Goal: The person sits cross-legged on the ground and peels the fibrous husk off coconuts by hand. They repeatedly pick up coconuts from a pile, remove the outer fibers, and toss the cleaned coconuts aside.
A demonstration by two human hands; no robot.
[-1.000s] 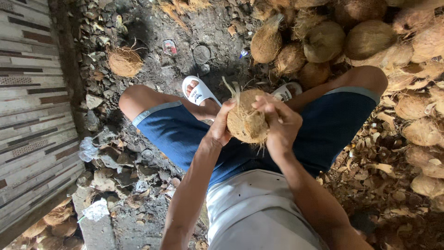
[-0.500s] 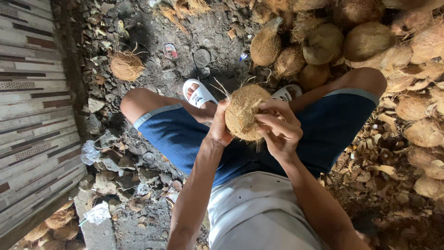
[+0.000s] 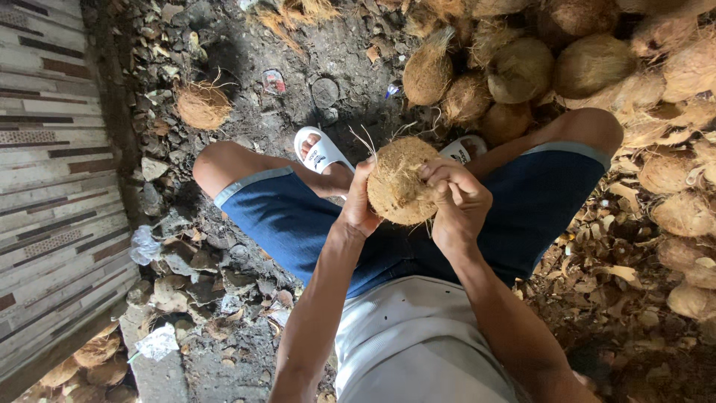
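Coconut (image 3: 400, 181) sits at frame centre, clamped between both hands. Left hand (image 3: 359, 205) cups its side; right hand (image 3: 455, 201) fingers curl over its fibrous top.

Dirt ground (image 3: 350, 67) littered with stones and dry husk scraps. Pile of husked coconuts (image 3: 567, 60) at upper right. 1 lone coconut (image 3: 203, 104) lies apart, upper left. Striped tiled wall (image 3: 52, 179) along left edge. 2 white sandals (image 3: 319, 151) on ground. Crumpled plastic scrap (image 3: 143, 245) near wall.
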